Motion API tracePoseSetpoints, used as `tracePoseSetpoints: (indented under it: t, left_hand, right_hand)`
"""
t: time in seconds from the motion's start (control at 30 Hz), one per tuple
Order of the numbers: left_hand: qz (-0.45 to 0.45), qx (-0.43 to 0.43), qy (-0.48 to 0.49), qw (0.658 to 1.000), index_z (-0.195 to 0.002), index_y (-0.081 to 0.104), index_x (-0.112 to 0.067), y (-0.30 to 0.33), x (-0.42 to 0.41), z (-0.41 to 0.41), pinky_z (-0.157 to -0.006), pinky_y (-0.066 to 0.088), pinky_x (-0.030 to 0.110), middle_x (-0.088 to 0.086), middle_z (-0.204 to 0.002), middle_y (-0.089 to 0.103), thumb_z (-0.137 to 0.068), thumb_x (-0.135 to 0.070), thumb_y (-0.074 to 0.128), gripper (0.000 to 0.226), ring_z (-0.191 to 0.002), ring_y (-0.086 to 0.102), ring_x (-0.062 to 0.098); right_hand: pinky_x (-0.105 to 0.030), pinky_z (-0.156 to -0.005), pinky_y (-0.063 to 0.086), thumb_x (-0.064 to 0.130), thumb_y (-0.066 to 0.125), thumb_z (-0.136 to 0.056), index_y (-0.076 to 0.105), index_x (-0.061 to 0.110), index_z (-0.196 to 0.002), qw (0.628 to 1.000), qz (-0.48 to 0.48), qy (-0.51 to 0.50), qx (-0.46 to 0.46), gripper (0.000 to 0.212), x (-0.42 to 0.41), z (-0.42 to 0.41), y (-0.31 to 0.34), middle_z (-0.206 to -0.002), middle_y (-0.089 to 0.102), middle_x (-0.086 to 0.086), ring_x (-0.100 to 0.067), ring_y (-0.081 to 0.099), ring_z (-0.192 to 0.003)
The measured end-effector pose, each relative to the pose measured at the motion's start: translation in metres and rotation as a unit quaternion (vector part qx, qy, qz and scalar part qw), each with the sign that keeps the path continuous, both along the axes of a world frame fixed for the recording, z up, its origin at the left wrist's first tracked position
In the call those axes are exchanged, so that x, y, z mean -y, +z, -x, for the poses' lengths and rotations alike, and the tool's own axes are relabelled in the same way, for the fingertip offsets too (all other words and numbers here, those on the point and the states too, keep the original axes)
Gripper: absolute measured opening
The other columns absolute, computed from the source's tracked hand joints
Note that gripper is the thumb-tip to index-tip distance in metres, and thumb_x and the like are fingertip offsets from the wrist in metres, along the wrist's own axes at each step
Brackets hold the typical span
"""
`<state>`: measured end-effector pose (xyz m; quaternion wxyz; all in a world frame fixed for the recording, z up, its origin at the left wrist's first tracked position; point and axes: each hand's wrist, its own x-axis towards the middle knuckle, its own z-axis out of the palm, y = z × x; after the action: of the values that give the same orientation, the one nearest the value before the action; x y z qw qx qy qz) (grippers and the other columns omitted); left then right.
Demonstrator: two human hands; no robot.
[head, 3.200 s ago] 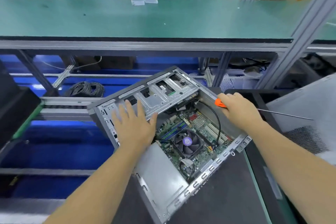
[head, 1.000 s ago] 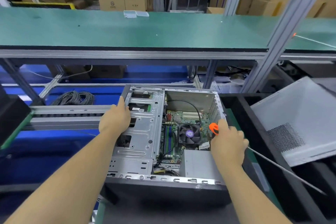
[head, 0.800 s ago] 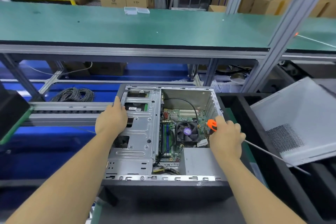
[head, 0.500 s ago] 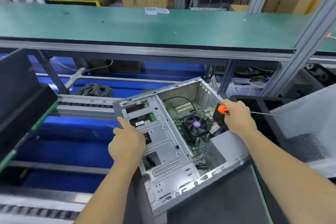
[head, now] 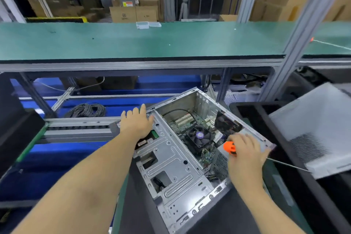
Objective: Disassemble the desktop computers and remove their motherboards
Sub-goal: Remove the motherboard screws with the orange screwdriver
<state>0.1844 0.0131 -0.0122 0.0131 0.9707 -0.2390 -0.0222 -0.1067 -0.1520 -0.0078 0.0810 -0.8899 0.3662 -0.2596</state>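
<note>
Open computer case (head: 176, 173) holds the motherboard (head: 191, 125); left hand (head: 137, 124) lies flat, fingers spread, at its ten o'clock corner, right hand (head: 245, 155) fisted around a screwdriver (head: 229, 148) at three o'clock.

one head-worn camera looks forward and down from close above an open computer case (head: 176, 157), with both forearms reaching in from below and a green bench (head: 133, 42) across the top.

Open computer case (head: 176, 173) at centre on the mat (head: 218, 218), far end swung toward 1 o'clock; motherboard (head: 197, 135) in its right half, drive cage (head: 167, 159) in the left. Left hand (head: 137, 125) flat at the case's 11 o'clock corner; right hand (head: 245, 154) at 3 o'clock, wrapped round a screwdriver (head: 229, 148). Side panel (head: 311, 127) further toward 3 o'clock, conveyor belt (head: 133, 42) across 12, cable coil (head: 86, 110) at 10.
</note>
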Motion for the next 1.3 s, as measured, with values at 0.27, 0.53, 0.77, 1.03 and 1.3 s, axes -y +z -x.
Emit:
tracePoseSetpoints:
  t: [0.27, 0.53, 0.77, 1.03, 1.3]
  left_hand:
    - [0.045, 0.048, 0.011, 0.998, -0.125, 0.049, -0.013, -0.007, 0.007, 0.007, -0.094, 0.037, 0.048, 0.015, -0.122, 0.057, -0.1, -0.055, 0.028, 0.054, -0.111, 0.051, 0.036]
    - [0.053, 0.044, 0.116, 0.991, -0.111, 0.054, -0.009, 0.002, -0.02, 0.067, -0.082, 0.042, 0.042, 0.015, -0.109, 0.065, -0.095, -0.051, 0.036, 0.049, -0.097, 0.061, 0.036]
    - [-0.011, 0.048, 0.123, 0.991, -0.066, 0.048, -0.016, 0.018, -0.033, 0.097, -0.049, 0.022, 0.025, -0.003, -0.061, 0.043, -0.1, -0.046, 0.031, 0.047, -0.051, 0.04, 0.019]
    - [0.114, -0.121, 0.033, 0.986, -0.11, 0.047, -0.017, 0.01, -0.017, 0.044, -0.082, 0.049, 0.042, 0.007, -0.102, 0.061, -0.101, -0.051, 0.036, 0.037, -0.09, 0.058, 0.03]
    - [0.238, -0.201, 0.021, 0.95, -0.129, 0.044, -0.017, -0.002, -0.017, 0.038, -0.083, 0.05, 0.042, 0.007, -0.103, 0.063, -0.105, -0.032, 0.043, 0.029, -0.089, 0.06, 0.03]
  right_hand:
    - [-0.064, -0.104, 0.032, -0.001, 0.074, -0.068, 0.068, 0.025, -0.094, 0.996, -0.055, -0.045, 0.046, 0.037, -0.005, -0.004, -0.008, -0.096, 0.064, 0.008, -0.026, 0.054, -0.103]
    - [-0.042, -0.093, 0.031, -0.007, 0.069, -0.07, 0.068, 0.025, -0.091, 0.993, -0.04, 0.107, 0.022, 0.039, 0.066, -0.011, -0.006, -0.093, 0.063, 0.008, -0.021, 0.05, -0.1]
    - [-0.056, -0.097, 0.041, -0.017, 0.071, -0.066, 0.071, 0.009, -0.101, 0.978, -0.039, 0.194, -0.062, 0.044, 0.11, -0.03, 0.008, -0.103, 0.067, -0.01, -0.039, 0.056, -0.112]
    - [-0.053, -0.089, 0.045, -0.002, 0.06, -0.089, 0.057, 0.015, -0.129, 0.994, -0.09, -0.046, -0.043, 0.044, 0.068, 0.003, -0.003, -0.135, 0.048, -0.028, -0.051, 0.047, -0.116]
    - [-0.041, -0.056, 0.038, -0.002, 0.057, -0.088, 0.049, 0.004, -0.092, 0.997, -0.053, -0.057, 0.005, 0.011, 0.073, -0.008, 0.004, -0.071, 0.056, -0.021, -0.04, 0.05, -0.072]
